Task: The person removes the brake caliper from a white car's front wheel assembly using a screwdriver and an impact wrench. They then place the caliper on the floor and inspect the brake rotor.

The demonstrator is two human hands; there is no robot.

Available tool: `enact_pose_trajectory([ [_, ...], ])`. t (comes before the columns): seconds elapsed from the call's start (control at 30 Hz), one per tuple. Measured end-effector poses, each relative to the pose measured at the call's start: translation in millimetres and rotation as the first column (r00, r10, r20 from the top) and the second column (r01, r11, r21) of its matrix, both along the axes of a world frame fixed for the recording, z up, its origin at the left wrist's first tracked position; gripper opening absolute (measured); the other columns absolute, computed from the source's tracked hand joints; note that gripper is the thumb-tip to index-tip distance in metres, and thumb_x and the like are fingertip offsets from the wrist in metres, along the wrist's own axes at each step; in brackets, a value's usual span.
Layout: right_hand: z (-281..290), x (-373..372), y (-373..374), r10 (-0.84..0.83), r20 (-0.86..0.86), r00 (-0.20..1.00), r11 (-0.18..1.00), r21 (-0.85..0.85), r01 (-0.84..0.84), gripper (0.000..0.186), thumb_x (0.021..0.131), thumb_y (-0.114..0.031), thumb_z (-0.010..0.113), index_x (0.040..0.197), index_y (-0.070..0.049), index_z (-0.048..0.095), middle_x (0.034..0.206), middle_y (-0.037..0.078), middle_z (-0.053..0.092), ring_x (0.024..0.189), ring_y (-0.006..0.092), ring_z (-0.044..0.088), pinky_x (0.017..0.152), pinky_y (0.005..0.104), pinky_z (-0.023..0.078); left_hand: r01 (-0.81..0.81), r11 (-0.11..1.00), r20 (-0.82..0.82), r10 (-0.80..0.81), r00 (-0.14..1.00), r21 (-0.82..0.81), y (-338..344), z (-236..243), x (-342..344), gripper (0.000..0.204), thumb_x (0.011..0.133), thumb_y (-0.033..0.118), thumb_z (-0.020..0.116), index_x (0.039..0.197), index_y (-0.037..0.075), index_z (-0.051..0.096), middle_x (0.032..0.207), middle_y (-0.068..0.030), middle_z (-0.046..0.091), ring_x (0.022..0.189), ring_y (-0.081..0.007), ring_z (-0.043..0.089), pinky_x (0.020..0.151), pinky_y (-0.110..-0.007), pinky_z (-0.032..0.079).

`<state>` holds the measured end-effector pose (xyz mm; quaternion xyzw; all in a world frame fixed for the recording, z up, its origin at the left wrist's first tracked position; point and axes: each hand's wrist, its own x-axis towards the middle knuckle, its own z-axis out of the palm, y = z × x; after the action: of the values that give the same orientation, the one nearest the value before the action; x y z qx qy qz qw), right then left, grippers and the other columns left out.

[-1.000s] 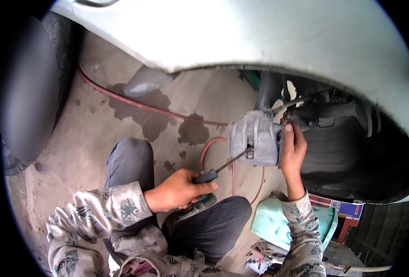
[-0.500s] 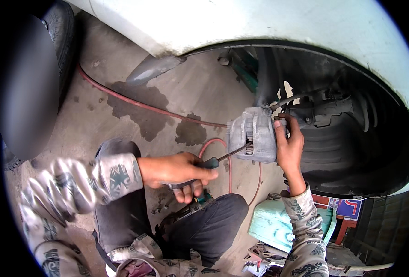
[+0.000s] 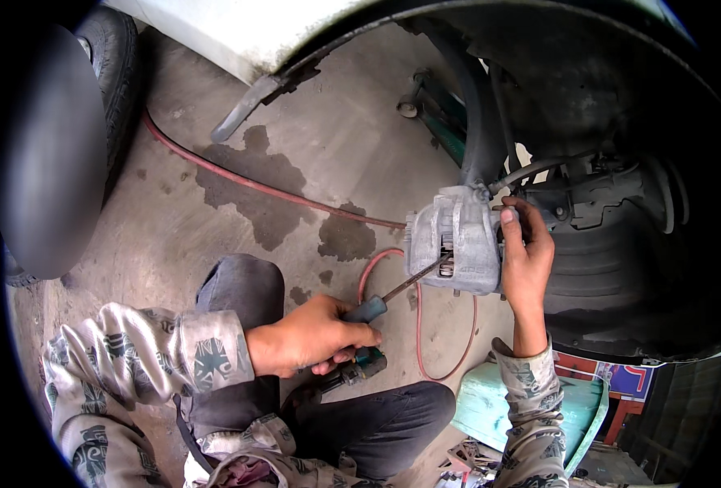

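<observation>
A grey metal brake caliper (image 3: 468, 244) stands in the mouth of the wheel well, with a rubber hose running from its top. My right hand (image 3: 526, 254) grips its right side, thumb in front and fingers curled around the back edge. A screwdriver (image 3: 369, 310) with a dark blue-grey handle is held in my closed left hand (image 3: 310, 335). Its shaft slants up to the right, and the tip sits in the slot of the caliper, at the springy metal pieces there. What the tip touches inside is hidden.
The dark wheel well (image 3: 621, 293) arches around the caliper under a white body panel (image 3: 214, 37). A red hose (image 3: 271, 189) crosses the stained concrete floor. A pale green container (image 3: 490, 404) stands by my right forearm; a tyre (image 3: 117, 73) is at far left.
The view has shifted, so the fender edge sits higher and the caliper slightly farther right. My left fingers are curled closer around the screwdriver handle. Its tip stays in the caliper slot.
</observation>
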<state>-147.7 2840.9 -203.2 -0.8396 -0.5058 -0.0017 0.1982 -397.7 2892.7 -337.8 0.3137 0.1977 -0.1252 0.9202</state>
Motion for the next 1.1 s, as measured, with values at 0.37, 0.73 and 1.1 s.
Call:
enact_pose_trajectory([
  [0.37,-0.3,0.9,-1.4,0.026,-0.062,0.998,0.999,0.040,-0.024,0.029,0.097,-0.019,0.062,0.112,0.006,0.063,0.097,0.012,0.065,0.090,0.0145,0.057,0.084,0.0261,0.045,-0.058,0.998,-0.009,0.058,0.998,-0.037,-15.1,0.6,0.2,0.025,0.091,0.025,0.069,0.095,0.001,0.068,0.056,0.0026,0.048,0.045,-0.0060,0.043,0.040,-0.025,0.032],
  [0.73,0.7,-2.2,0.1,0.027,-0.061,0.998,0.999,0.049,-0.024,0.028,0.097,-0.018,0.061,0.113,0.006,0.063,0.093,0.012,0.066,0.088,0.0140,0.058,0.083,0.0256,0.045,-0.093,0.991,0.002,0.094,0.996,-0.097,-21.6,-3.7,2.2,0.028,0.089,0.025,0.070,0.081,-0.001,0.061,0.059,-0.0010,0.050,0.043,-0.0087,0.044,0.039,-0.027,0.035],
  [1.1,0.4,2.0,0.0,0.023,-0.009,1.000,0.999,0.041,-0.023,0.029,0.098,-0.021,0.060,0.112,0.004,0.065,0.094,0.011,0.067,0.085,0.0141,0.056,0.080,0.0265,0.045,-0.099,0.988,0.000,0.100,0.995,-0.116,-24.7,-2.8,4.7,0.028,0.089,0.024,0.070,0.085,-0.002,0.061,0.063,-0.0019,0.052,0.043,-0.0087,0.044,0.039,-0.026,0.036],
])
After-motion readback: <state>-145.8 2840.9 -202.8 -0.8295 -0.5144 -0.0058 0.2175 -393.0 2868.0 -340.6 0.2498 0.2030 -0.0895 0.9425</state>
